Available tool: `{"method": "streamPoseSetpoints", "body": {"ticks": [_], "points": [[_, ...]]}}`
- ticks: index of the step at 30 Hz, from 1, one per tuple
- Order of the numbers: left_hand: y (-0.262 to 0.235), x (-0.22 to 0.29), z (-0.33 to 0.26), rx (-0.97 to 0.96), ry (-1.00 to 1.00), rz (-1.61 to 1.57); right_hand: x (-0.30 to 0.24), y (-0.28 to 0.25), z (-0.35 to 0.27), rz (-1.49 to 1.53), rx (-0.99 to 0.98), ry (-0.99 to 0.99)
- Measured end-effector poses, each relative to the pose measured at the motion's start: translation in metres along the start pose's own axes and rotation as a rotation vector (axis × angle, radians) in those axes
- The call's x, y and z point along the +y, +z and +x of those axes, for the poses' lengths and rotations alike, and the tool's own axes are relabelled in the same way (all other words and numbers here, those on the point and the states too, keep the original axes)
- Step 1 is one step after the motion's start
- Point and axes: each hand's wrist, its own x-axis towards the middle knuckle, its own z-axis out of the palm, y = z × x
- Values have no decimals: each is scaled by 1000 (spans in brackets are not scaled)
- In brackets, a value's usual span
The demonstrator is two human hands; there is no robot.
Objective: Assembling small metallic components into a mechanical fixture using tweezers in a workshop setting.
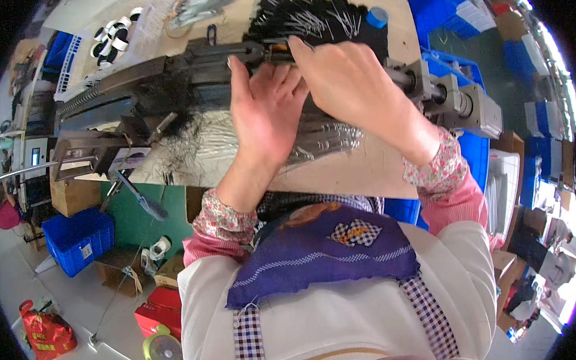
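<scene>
A long dark metal machine [210, 63] lies across the bench in front of me. My left hand [268, 109] is at its near side, palm turned up, thumb apart and fingers loosely bent; I see nothing held in it. Just to the right, my right hand [348, 79] is closed, its fingertips at a small metal part of the machine. Whatever it grips is hidden behind the fingers. Below the hands lie thin metal rods with pale ends [325, 142] and, farther left, a bundle of whitish strands [217, 141]. Dark bristles [190, 120] are scattered beside the machine.
Behind the machine, several thin metal pieces lie on a black cloth [273, 24] beside a blue cap [377, 17]. Black-and-white rolls [119, 39] sit at the back left. Metal cylinders [440, 94] jut out at the right. A blue crate [79, 240] stands on the floor.
</scene>
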Motion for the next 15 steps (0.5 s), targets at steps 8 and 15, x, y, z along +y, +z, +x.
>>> {"method": "streamPoseSetpoints", "body": {"ticks": [8,15], "points": [[3,-5,6,13,-23,140,6,9,-22,89,27,69],[-22,-64,6,162,18,142,-16,38,-128,314,-385,164]]}}
